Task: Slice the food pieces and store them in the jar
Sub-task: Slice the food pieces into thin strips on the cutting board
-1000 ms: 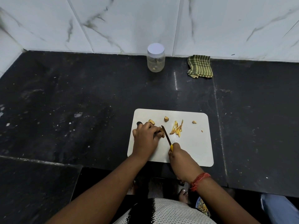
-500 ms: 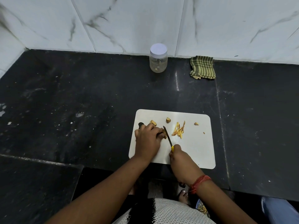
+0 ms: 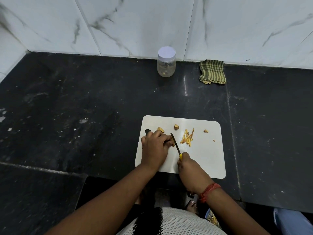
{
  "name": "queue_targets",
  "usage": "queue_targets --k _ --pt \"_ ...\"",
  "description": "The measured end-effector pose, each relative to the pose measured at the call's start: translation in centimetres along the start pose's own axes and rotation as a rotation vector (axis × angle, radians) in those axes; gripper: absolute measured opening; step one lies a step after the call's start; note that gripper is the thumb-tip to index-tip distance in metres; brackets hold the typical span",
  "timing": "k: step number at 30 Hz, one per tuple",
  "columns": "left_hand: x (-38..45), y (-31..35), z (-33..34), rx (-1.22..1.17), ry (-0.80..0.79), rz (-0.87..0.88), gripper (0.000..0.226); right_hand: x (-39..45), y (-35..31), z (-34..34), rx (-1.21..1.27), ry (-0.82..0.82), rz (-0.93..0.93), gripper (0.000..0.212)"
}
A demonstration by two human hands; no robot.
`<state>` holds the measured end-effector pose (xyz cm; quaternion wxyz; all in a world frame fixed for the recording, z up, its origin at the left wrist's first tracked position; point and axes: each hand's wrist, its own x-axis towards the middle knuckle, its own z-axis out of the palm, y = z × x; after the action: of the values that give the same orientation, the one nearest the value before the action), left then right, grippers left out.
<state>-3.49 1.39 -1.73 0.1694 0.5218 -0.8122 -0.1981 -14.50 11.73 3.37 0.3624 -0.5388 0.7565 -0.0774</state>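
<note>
A white cutting board (image 3: 206,160) lies on the black counter. My left hand (image 3: 155,149) sits on its left part, fingers curled over a small brown food piece (image 3: 172,142) at the fingertips. My right hand (image 3: 188,167) grips the yellow handle of a knife (image 3: 175,144); the dark blade angles up against that piece. A heap of thin yellow slices (image 3: 187,138) lies right of the blade. Loose chunks (image 3: 176,127) are scattered near the board's far edge. A clear jar (image 3: 166,64) with a white lid stands by the wall, lid on.
A green checked cloth (image 3: 212,72) lies by the wall right of the jar. White marble tiles back the black counter (image 3: 84,107). The counter's front edge has a cut-out just below the board. A dark hole (image 3: 147,131) shows in the board's left edge.
The hands and knife keep nearly the same pose on the board; the blade has shifted only slightly against the piece. The view has drifted a little.
</note>
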Motion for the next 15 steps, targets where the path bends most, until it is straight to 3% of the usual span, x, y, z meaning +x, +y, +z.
queue_targets --k 15 --pt "0.0 -0.2 0.3 -0.033 0.001 0.02 0.008 1.1 -0.5 0.1 -0.112 -0.07 0.074 0.028"
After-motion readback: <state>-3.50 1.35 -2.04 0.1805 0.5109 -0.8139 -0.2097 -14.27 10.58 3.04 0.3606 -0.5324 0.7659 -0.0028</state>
